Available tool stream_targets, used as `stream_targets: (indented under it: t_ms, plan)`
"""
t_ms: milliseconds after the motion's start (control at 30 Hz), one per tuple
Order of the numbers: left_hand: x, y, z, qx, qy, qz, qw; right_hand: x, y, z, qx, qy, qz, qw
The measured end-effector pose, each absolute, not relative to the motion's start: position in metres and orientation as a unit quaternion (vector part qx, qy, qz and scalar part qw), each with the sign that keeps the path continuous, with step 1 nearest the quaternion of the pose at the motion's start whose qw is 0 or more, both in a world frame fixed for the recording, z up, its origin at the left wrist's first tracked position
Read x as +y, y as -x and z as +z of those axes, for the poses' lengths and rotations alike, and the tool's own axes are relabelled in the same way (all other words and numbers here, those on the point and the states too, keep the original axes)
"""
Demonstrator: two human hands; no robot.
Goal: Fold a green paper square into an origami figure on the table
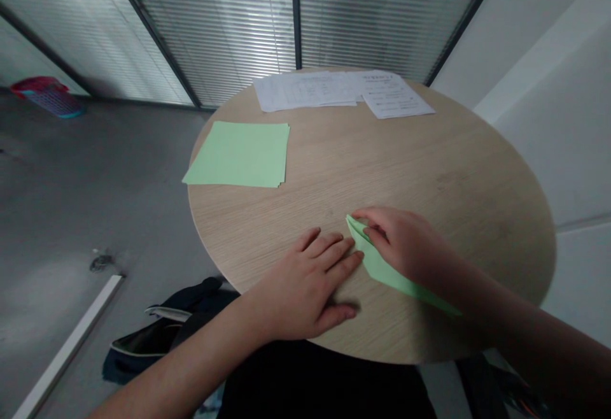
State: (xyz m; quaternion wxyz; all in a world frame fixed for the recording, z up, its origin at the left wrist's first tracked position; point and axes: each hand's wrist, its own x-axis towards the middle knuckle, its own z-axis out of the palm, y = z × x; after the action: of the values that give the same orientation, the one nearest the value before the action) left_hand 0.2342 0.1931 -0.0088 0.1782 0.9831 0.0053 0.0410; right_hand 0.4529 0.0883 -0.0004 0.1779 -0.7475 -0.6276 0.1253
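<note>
A folded sheet of green paper (pixel 382 269) lies slantwise near the front of the round table, narrowing to a point at its lower right. My right hand (pixel 405 237) pinches the paper's upper edge between thumb and fingers, and its forearm covers part of the sheet. Flat on the tabletop, my left hand (pixel 317 279) has its fingers spread, with the fingertips touching the paper's left edge. The layers under my right palm are hidden.
A stack of green paper (pixel 241 155) lies at the table's left edge. Printed white sheets (pixel 310 91) are spread along the back of the wooden table (pixel 468 170). On the floor at left are a dark open bag (pixel 167 330) and a red-and-blue basket (pixel 50 96).
</note>
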Motion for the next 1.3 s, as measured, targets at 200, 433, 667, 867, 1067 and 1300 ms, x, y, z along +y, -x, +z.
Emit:
stream_targets:
  t_ms: [200,433,667,867,1067,1300]
  plan:
    - [0.192,-0.236,-0.009,0.01,-0.985,0.036,0.168,0.087,-0.452,-0.001,-0.636,0.745,0.112,0.167]
    - [0.188,-0.24,-0.011,0.011,-0.986,0.055,0.155,0.085,-0.45,-0.004,-0.646,0.744,0.073,0.156]
    - [0.182,-0.242,-0.016,0.016,-0.987,0.047,0.156,0.084,-0.449,-0.005,-0.641,0.745,0.067,0.171]
    - [0.181,-0.247,-0.012,0.032,-0.985,0.063,0.16,0.071,-0.469,0.005,-0.602,0.754,0.123,0.233]
    - [0.174,-0.27,-0.005,0.105,-0.98,0.095,0.143,0.034,-0.494,-0.002,-0.542,0.78,0.203,0.237]
    - [0.161,-0.285,-0.018,0.114,-0.974,0.154,0.117,0.012,-0.473,-0.019,-0.577,0.76,0.12,0.274]
